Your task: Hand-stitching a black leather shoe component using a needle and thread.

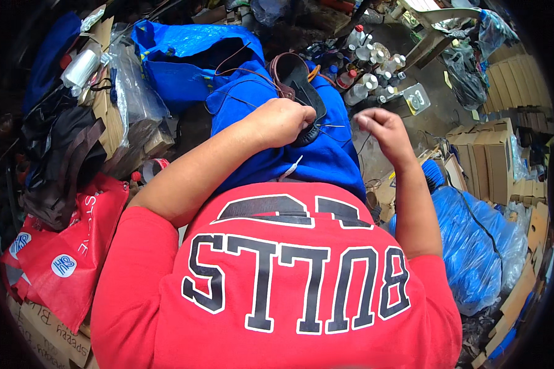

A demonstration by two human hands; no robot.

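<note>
A brown and black leather shoe lies across my lap on blue trousers. My left hand is closed around its near part, hiding much of it. A thin metal needle-like tool sticks out to the right from the shoe's black ridged edge. To the right of that, apart from the shoe, my right hand is raised with thumb and fingers pinched. A dark thread runs up to those fingers. Another dark strand loops out left of the shoe.
A blue bag stands beyond my left knee. Several bottles crowd the floor beyond my right knee. Cardboard boxes and a blue plastic bag sit at the right. A red bag lies by my left elbow.
</note>
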